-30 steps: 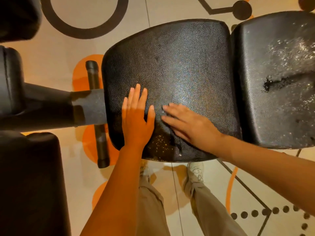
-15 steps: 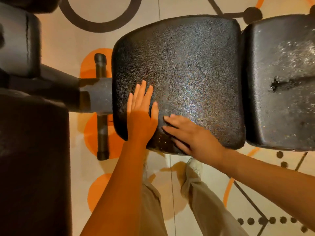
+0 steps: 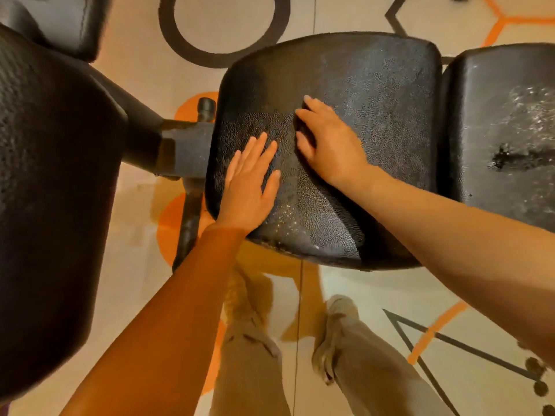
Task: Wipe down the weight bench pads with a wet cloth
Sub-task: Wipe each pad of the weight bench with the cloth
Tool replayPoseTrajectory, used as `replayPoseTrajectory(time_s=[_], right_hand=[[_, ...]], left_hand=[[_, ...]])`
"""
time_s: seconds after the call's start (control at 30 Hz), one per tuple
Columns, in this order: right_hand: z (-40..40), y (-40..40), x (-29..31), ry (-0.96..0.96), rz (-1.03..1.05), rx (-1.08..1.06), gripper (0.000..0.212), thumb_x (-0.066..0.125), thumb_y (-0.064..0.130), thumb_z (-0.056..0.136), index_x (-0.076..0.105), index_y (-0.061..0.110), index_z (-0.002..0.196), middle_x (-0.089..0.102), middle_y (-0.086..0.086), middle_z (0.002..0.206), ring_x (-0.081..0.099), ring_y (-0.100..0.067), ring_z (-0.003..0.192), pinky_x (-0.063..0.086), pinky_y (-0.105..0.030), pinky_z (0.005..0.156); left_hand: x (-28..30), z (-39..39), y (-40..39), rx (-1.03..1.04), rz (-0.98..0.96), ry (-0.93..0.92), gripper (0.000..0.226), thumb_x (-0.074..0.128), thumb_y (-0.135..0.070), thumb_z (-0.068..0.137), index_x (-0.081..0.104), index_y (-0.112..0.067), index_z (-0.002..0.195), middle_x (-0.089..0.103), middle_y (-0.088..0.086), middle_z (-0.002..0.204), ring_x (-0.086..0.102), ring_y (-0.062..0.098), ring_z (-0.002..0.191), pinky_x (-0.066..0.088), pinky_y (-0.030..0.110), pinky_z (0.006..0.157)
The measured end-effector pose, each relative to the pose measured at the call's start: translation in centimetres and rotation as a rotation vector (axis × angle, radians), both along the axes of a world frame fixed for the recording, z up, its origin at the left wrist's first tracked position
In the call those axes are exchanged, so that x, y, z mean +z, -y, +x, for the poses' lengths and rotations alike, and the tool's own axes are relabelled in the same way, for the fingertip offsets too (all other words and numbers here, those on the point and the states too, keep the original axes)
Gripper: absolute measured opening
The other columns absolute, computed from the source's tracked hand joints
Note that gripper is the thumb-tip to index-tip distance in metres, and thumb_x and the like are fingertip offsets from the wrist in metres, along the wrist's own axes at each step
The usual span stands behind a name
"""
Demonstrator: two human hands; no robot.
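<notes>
Seat pad (image 3: 375, 94), left hand (image 3: 249, 187) flat, right hand (image 3: 329, 142) pressing

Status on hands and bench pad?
Left hand flat on seat pad. Right hand on pad, fingers curled. No cloth visible. Nothing blocking.

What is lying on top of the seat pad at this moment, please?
Both hands lie on the seat pad: the left hand flat, the right hand with fingers bent. No cloth shows; whether anything lies under the right palm is hidden.

Left hand (image 3: 247, 183) on seat pad (image 3: 375, 94) (near edge), right hand (image 3: 329, 142) just beyond
</notes>
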State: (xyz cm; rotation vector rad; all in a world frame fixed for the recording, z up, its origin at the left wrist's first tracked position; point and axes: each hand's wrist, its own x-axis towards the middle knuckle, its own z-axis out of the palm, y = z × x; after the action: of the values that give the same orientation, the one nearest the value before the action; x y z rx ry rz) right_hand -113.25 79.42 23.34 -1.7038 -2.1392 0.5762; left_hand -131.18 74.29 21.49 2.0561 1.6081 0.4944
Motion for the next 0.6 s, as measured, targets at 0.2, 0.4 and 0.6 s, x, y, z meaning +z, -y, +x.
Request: replayPoseTrajectory(time_s=[0.2, 0.4, 0.6], right_hand=[[0.2, 5.5, 0.4, -0.064, -0.012, 0.149, 0.052, 0.039, 0.034, 0.097, 0.047, 0.011, 0.143, 0.046, -0.005, 0.148, 0.041, -0.020, 0.137, 0.033, -0.031, 0.112], [1.5, 13.4, 1.7, -0.061, -0.021, 0.307, 0.050, 0.041, 0.040, 0.096, 0.054, 0.016, 0.137, 0.049, 0.002, 0.145, 0.045, -0.011, 0.133, 0.038, -0.024, 0.106], [-0.5, 11.7, 1.0, -0.006, 0.070, 0.176, 0.042, 0.049, 0.032, 0.098, 0.052, 0.021, 0.138, 0.040, 0.005, 0.152, 0.041, -0.011, 0.135, 0.036, -0.025, 0.103]], left_hand=[[0.1, -0.3, -0.1, -0.040, -0.040, 0.024, 0.056, 0.035, -0.035, 0.099, 0.029, -0.018, 0.152, 0.016, 0.002, 0.162, 0.005, 0.015, 0.150, -0.003, 0.031, 0.120], [-0.4, -2.3, 1.1, -0.138, 0.002, 0.031, 0.053, 0.036, -0.030, 0.100, 0.031, -0.014, 0.151, 0.020, 0.002, 0.161, 0.008, 0.014, 0.149, 0.003, 0.031, 0.122], [-0.3, -3.0, 1.5, -0.194, 0.056, -0.002, 0.052, 0.035, -0.033, 0.102, 0.029, -0.015, 0.151, 0.020, 0.000, 0.161, 0.009, 0.013, 0.149, 0.003, 0.029, 0.121]])
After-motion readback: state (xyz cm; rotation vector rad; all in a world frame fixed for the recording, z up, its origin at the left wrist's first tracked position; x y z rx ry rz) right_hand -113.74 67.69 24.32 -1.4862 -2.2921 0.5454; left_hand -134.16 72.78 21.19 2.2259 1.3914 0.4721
